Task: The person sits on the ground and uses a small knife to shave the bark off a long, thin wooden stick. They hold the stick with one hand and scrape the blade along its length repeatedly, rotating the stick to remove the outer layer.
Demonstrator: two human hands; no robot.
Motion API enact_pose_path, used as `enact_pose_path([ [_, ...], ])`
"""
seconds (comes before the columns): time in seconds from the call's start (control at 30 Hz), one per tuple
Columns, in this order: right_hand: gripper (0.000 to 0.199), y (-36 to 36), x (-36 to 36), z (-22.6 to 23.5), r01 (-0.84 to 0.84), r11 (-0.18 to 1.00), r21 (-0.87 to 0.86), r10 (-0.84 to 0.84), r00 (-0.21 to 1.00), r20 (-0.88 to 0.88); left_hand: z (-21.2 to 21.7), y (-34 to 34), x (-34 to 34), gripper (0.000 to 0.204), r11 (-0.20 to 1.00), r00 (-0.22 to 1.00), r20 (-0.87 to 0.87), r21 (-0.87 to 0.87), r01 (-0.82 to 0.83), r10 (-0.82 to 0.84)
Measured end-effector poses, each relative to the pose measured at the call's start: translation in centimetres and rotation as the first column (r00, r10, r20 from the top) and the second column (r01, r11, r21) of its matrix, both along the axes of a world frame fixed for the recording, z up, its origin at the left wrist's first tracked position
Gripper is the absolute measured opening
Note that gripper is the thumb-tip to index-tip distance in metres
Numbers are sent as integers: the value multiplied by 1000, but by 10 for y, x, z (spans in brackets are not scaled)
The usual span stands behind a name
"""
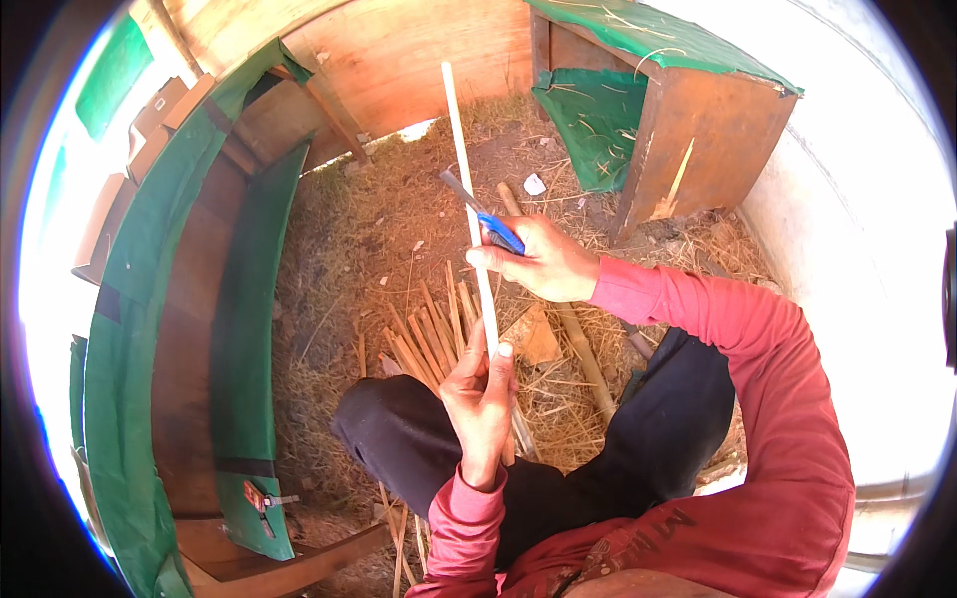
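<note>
A long pale wooden strip stands slanted in front of me, its far end pointing up toward the back wall. My left hand pinches its lower end between thumb and fingers. In my right hand is a blue-handled utility knife, its blade lying across the strip at about mid-length. The right thumb also touches the strip just below the blade. Several reddish-brown wooden sticks lie in a fanned bundle on the ground beyond my left hand, partly hidden by it and my leg.
A green-covered bench runs along the left; a small tool lies on its near end. Another green-topped wooden table stands at the back right. Straw covers the ground, with a pole and a wood block near my legs.
</note>
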State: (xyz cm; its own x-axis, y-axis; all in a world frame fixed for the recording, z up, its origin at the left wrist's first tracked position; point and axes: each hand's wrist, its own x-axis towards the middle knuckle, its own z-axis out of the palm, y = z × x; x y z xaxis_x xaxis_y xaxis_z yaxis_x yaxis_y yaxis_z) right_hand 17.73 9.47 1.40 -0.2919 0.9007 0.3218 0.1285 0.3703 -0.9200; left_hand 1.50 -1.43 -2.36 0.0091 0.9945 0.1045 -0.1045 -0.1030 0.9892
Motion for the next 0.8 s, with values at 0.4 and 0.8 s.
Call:
enact_pose_path([
  [0.4,34,5,28,31,213,976,37,-207,970,-129,3,-3,4,28,942,943,99,-79,326,-318],
  [0.8,32,-17,27,5,-31,789,613,-436,674,596,10,-3,-10,37,875,817,508,-223,430,-272],
])
